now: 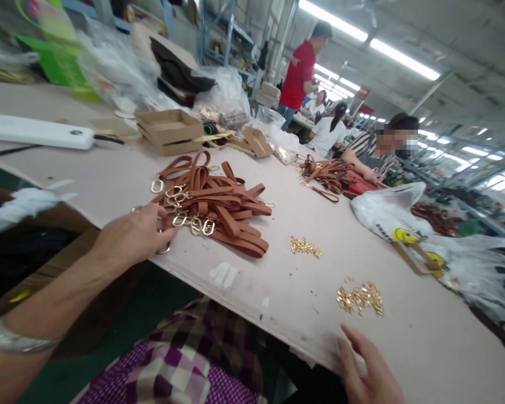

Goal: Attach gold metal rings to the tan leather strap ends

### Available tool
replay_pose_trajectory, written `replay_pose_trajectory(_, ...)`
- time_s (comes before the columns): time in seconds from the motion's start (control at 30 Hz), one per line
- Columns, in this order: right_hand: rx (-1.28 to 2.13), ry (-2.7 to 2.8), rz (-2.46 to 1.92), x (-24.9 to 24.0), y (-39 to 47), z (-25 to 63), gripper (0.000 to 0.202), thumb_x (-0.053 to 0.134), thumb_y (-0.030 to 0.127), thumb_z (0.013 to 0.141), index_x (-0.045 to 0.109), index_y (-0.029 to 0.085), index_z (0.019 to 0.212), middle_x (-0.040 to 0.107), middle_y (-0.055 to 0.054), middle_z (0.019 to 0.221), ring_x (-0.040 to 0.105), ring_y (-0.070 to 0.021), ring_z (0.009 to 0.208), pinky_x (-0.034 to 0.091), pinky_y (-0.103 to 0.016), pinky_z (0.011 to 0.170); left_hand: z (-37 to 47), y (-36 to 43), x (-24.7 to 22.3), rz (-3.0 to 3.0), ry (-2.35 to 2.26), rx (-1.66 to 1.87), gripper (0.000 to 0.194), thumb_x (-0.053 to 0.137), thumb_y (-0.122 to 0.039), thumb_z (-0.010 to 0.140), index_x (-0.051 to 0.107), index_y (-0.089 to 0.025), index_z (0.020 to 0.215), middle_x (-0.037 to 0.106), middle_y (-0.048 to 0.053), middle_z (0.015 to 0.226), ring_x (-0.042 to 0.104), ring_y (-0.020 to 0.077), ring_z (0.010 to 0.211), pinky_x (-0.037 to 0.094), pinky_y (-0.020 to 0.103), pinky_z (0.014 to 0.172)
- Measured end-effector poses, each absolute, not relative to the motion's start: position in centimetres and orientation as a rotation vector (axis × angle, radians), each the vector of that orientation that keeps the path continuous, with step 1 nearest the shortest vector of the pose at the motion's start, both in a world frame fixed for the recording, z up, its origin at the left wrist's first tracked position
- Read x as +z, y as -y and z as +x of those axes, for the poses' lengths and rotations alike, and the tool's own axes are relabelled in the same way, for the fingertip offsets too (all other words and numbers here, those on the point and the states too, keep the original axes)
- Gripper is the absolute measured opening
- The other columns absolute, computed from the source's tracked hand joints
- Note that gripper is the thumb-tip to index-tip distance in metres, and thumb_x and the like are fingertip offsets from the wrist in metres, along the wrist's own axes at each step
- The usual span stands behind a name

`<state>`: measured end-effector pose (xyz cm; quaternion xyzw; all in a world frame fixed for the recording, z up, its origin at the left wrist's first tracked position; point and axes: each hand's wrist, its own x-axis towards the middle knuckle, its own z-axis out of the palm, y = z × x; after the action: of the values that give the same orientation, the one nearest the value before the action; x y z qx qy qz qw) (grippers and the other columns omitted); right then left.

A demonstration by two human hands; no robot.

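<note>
A pile of brown straps point(223, 207) with gold rings and clasps lies on the table point(252, 280), left of centre. My left hand point(137, 233) is at the pile's left end, its fingers bent around a gold metal ring at a strap's end. At the table's front edge, lower right, my right hand point(366, 365) has its fingers apart, with nothing visible between them. Just beyond it sits a heap of small gold pieces point(362, 298). A smaller heap of gold pieces point(305, 247) lies between that heap and the straps.
Cardboard trays point(170, 130), plastic bags point(227, 95) and a white device point(37, 132) stand along the back left. More brown straps point(328, 173) lie before a seated person in stripes point(370, 151). White bags point(387, 210) lie at right. A person in red point(298, 73) stands behind.
</note>
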<state>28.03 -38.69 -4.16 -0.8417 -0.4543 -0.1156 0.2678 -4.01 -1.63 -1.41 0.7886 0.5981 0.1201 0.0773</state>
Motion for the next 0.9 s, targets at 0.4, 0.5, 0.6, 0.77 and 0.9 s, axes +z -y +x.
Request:
replay_pose_trajectory(0.4, -0.464, 1.966, -2.369, -4.9, 19.8, 29.2, 0.038, 0.035, 0.012, 0.091, 0.063, 0.007, 0.117, 0.067, -0.017, 0.116, 0.06, -0.0279, 0.107, 0.042, -0.041, 0.096, -5.1, 4.6, -0.3, 2.189, -1.63, 0.474, 0.027, 0.058, -0.03, 0.074, 0.054, -0.021, 0.099, 0.067, -0.003, 0.075, 0.064, 0.0188, 0.07, 0.037, 0.027, 0.058)
replay_pose_trajectory(0.5, -0.573, 1.966, -2.353, -5.9, 20.2, 29.8, 0.04, 0.036, 0.006, 0.085, 0.064, 0.008, 0.113, 0.069, -0.016, 0.112, 0.062, -0.0273, 0.102, 0.042, -0.039, 0.094, -5.2, 5.5, -0.4, 2.182, -1.607, 0.522, 0.022, 0.058, -0.025, 0.074, 0.056, -0.021, 0.096, 0.066, -0.003, 0.074, 0.062, 0.0175, 0.069, 0.037, 0.027, 0.06)
replay_pose_trajectory(0.6, -0.642, 1.97, -2.259, -6.7, 21.2, 30.4, 0.038, 0.036, 0.011, 0.085, 0.065, 0.011, 0.109, 0.07, -0.015, 0.107, 0.063, -0.0276, 0.099, 0.043, -0.04, 0.092, -5.2, 6.2, -0.5, 2.165, -1.57, 0.583, 0.019, 0.056, -0.019, 0.075, 0.056, -0.022, 0.093, 0.065, -0.003, 0.074, 0.062, 0.0164, 0.069, 0.038, 0.026, 0.061)
replay_pose_trajectory(0.77, -0.547, 1.637, -2.232, -6.7, 22.6, 30.5, 0.039, 0.036, 0.04, 0.091, 0.065, 0.017, 0.1, 0.072, -0.012, 0.1, 0.066, -0.0281, 0.091, 0.05, -0.041, 0.083, -5.0, 6.6, -0.6, 2.15, -1.519, 0.706, 0.019, 0.056, -0.018, 0.076, 0.053, -0.022, 0.094, 0.063, 0.0, 0.085, 0.062, 0.0157, 0.073, 0.041, 0.025, 0.064)
replay_pose_trajectory(0.9, -0.44, 1.525, -2.144, -6.4, 23.2, 30.2, 0.044, 0.036, 0.052, 0.089, 0.067, 0.022, 0.095, 0.074, -0.007, 0.097, 0.07, -0.0258, 0.087, 0.054, -0.038, 0.077, -4.6, 6.4, -0.3, 2.207, -1.544, 0.634, 0.017, 0.058, -0.018, 0.076, 0.051, -0.021, 0.092, 0.063, 0.001, 0.083, 0.063, 0.0174, 0.074, 0.042, 0.026, 0.065)
